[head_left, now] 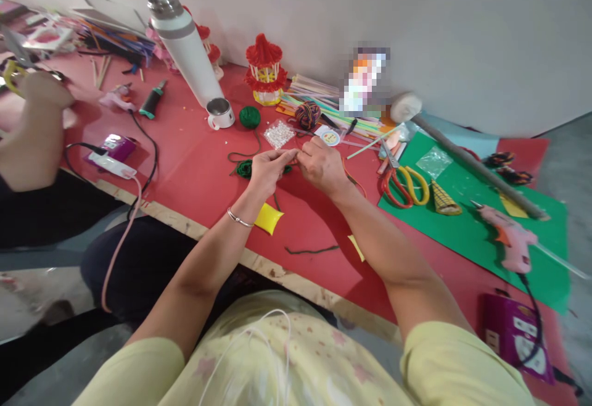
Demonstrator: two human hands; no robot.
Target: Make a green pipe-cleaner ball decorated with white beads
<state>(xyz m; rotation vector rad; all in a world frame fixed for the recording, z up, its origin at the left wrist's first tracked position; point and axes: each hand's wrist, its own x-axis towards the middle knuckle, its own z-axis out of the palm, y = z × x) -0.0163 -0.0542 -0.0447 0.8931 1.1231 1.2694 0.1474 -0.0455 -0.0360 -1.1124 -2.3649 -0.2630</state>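
Note:
My left hand (267, 170) and my right hand (321, 164) meet over the red table, fingertips pinched together. What they hold between them is too small to make out. Dark green yarn (243, 169) lies bunched beside and partly behind my left hand, with a strand running below it. A green yarn ball (250, 117) and a bag of white beads (279, 134) are just beyond my hands. Near my left wrist is a small yellow packet (268, 218). One loose dark strand (312, 250) lies between my forearms.
Scissors (404, 185), a pink glue gun (507, 233) and a stick (481, 168) rest at right by a green sheet (522, 270). A white flask (185, 45), a cup (220, 113) and a red-and-yellow lantern-like craft (264, 71) stand behind. Another person's hand (44, 90) holds scissors at left.

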